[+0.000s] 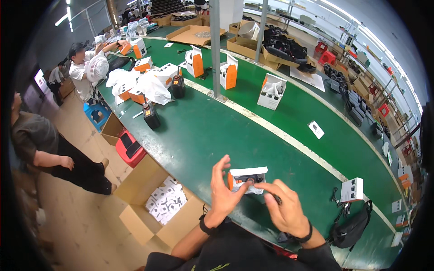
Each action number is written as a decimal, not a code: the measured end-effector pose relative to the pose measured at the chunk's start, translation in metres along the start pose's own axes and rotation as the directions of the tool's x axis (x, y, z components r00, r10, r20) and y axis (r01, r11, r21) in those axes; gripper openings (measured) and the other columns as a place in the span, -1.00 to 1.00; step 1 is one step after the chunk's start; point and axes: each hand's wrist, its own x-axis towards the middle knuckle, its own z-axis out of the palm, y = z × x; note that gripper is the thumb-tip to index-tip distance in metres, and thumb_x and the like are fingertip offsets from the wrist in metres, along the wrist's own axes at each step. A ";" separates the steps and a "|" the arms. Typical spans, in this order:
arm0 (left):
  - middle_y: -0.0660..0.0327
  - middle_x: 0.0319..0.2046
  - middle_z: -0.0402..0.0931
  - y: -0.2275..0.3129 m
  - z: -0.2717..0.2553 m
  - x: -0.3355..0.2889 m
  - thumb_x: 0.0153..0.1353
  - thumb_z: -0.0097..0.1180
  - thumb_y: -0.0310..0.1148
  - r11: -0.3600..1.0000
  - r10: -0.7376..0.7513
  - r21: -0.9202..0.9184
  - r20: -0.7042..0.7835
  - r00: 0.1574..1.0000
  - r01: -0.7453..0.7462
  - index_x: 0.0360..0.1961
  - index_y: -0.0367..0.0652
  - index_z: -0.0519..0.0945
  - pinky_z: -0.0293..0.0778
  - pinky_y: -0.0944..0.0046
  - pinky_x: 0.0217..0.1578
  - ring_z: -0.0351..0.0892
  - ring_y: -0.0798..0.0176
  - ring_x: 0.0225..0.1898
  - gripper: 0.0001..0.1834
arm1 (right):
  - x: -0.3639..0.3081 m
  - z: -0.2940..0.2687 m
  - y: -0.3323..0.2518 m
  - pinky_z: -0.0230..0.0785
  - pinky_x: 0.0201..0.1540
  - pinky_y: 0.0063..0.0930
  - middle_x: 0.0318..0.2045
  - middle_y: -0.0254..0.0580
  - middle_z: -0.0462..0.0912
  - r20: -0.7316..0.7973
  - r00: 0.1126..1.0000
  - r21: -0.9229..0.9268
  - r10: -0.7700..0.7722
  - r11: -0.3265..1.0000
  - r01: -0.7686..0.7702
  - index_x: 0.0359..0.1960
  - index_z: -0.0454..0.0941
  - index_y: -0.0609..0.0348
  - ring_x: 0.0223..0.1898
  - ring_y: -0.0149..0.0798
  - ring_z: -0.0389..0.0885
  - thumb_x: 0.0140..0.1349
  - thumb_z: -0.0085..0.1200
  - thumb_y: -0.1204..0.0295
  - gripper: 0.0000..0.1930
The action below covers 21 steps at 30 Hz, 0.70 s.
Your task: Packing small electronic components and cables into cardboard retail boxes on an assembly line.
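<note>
Green felt-like matting covers the long counter point(217, 131), split by a pale stripe. At its near edge lies a small white-and-orange carton point(246, 179) with a dark, rounded device in its window. The left hand point(224, 192) touches the carton's left end, fingers spread apart; the right hand point(285, 208) curls just beside it, pinched on a small dark piece. Further along stand more upright cartons point(271, 91) — and a black lantern-shaped unit point(151, 116) near the left edge.
</note>
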 end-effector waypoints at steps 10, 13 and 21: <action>0.43 -0.02 0.70 -0.026 -0.034 -0.033 0.01 0.71 -0.20 0.523 0.760 0.513 0.081 0.645 -0.681 -0.01 0.11 0.82 0.39 0.07 0.09 0.49 0.16 0.03 -0.52 | 0.018 0.072 0.041 0.68 -0.33 -0.26 -0.37 -0.05 0.80 -0.186 0.982 -0.224 -0.021 0.974 -0.022 -0.13 0.64 0.21 -0.41 0.00 0.84 0.30 0.51 0.43 -0.73; 0.51 0.11 0.77 -0.008 -0.025 -0.015 0.10 0.63 -0.19 0.440 0.726 0.633 0.166 0.667 -0.637 0.06 0.11 0.85 0.34 0.05 0.14 0.50 0.22 0.08 -0.54 | 0.019 0.070 0.047 0.66 -0.35 -0.12 -0.35 -0.13 0.78 -0.026 1.000 -0.408 -0.015 0.913 0.003 -0.06 0.64 0.16 -0.36 0.00 0.82 0.32 0.40 0.40 -0.76; 0.37 0.15 0.79 0.020 -0.015 0.003 0.24 0.53 -0.19 0.486 0.496 0.653 0.340 0.799 -0.580 0.04 -0.02 0.86 0.35 0.12 -0.06 0.57 0.23 -0.01 -0.64 | -0.010 0.054 0.075 0.73 -0.31 -0.32 0.00 -0.02 0.80 -0.373 0.858 -0.363 -0.354 0.906 0.216 0.15 0.72 0.26 -0.18 -0.08 0.81 0.17 0.51 0.64 -0.53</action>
